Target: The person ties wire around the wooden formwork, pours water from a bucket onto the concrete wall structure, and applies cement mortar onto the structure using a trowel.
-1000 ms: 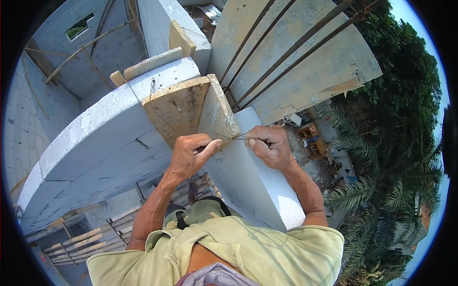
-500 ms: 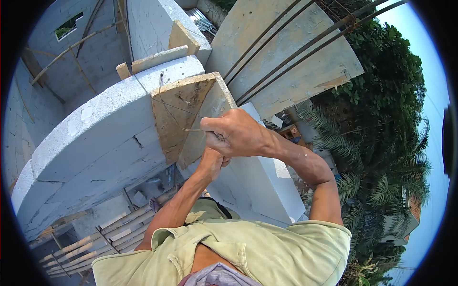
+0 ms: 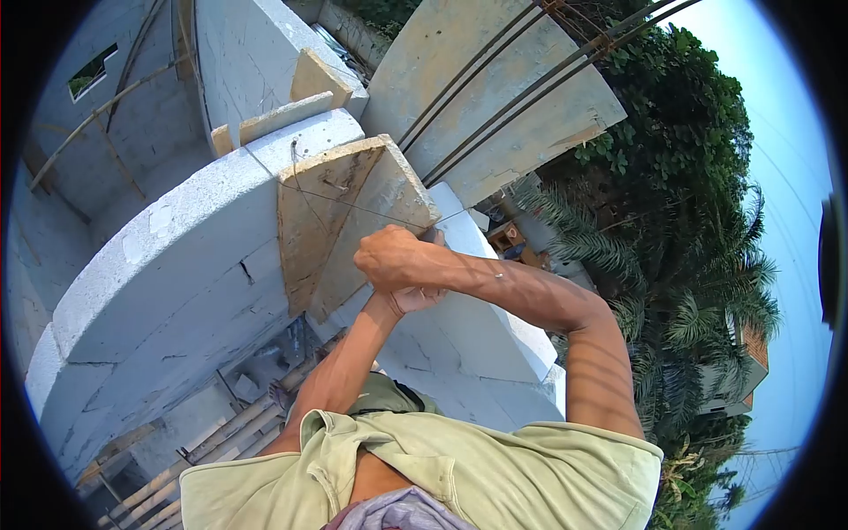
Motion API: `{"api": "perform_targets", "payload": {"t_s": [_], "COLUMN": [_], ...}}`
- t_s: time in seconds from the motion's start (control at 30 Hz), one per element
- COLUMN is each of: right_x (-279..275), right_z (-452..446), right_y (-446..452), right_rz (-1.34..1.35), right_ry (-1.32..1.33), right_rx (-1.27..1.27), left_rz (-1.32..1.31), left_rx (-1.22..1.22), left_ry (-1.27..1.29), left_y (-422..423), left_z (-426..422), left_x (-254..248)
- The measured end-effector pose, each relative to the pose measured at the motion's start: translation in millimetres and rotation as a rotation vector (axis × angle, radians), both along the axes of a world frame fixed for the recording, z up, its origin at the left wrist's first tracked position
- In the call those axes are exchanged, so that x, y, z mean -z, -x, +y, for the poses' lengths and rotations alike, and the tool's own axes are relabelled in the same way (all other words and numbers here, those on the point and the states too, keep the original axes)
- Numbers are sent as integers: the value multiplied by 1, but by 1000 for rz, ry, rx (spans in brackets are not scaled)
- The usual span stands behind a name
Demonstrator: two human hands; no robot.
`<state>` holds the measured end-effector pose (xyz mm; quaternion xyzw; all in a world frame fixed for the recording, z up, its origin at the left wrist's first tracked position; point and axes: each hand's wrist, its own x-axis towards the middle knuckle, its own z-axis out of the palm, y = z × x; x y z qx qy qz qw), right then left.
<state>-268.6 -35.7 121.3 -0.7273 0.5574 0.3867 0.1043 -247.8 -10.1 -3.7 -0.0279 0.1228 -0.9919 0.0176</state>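
Observation:
A thin wire [image 3: 362,208] runs from the top of the curved white block wall [image 3: 190,208] across the angled formwork boards [image 3: 327,208] toward my hands. My right hand [image 3: 389,256] is closed in a fist in front of the board's lower right part, where the wire reaches it. Its fingertips are turned away from view. Just beneath, and partly covered by the right hand and forearm, is my left hand [image 3: 417,299] with its fingers curled. What lies inside its grip is hidden. A small loop of wire [image 3: 295,155] stands up at the wall's top edge.
Long steel rods [image 3: 521,88] slant past a large upright panel [image 3: 477,97] at the upper right. Short planks [image 3: 287,117] stand along the wall top. Bamboo poles [image 3: 225,433] lie far below at the left. Trees [image 3: 689,177] and a drop are on the right.
My hands have turned and shifted slightly, the right forearm now lying more level across the left hand. The wire's slack loop by the right fist has straightened across the boards. The view has swung slightly.

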Motion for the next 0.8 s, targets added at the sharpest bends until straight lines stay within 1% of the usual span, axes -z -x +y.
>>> {"api": "perform_targets", "payload": {"t_s": [0.07, 0.1, 0.13, 0.2, 0.23, 0.27, 0.3, 0.33, 0.37, 0.4, 0.43, 0.47, 0.5, 0.57, 0.6, 0.67, 0.7, 0.73, 0.8], "right_x": [5, 7, 8, 11, 11, 10, -2, -24, -37, -39, -38, -33, -22, 7, 18, 37, 41, 47, 56], "right_z": [2, 4, 7, 15, 20, 24, 29, 40, 50, 61, 71, 78, 83, 91, 93, 93, 91, 93, 95], "right_y": [-2, -4, -7, -18, -25, -33, -39, -47, -51, -50, -47, -47, -47, -40, -39, -43, -45, -42, -32], "right_rz": [-5, -11, -19, -37, -49, -57, -52, -351, -654, -650, -648, -639, -638, -586, -583, -809, -989, -987, -1256], "right_ry": [51, 93, 146, 275, 349, 422, 430, 793, 1143, 1145, 1355, 1558, 1558, 1642, 1656, 1569, 1610, 1615, 1583], "right_rx": [83, 125, 169, 251, 273, 292, 295, 197, 83, 84, 283, 493, 501, 894, 899, 1145, 1219, 1232, 1246], "left_rz": [268, 406, 411, -134, -128, -102, -74, -67, -64, -62, -228, -228, -352, -581, -576, -484, -502, -503, -481], "left_rx": [6, 9, 18, -163, -156, -282, -409, -407, -437, -462, -422, -417, -468, -563, -557, -412, -483, -471, -639], "left_ry": [70, 110, 123, 409, 418, 433, 446, 451, 248, 41, 284, 285, 307, 351, 364, 774, 888, 893, 1298], "left_y": [16, 18, 9, -8, -12, -16, -20, -33, -51, -65, -62, -67, -74, -92, -103, -125, -125, -129, -130], "left_z": [2, -2, -3, 4, 8, 12, 13, 9, 7, 4, -2, -10, -16, -20, -23, -27, -21, -17, -17], "left_x": [42, 47, 26, -8, -4, 1, 4, -14, -32, -45, 2, 16, 27, 14, 3, -14, -29, -45, -72]}}
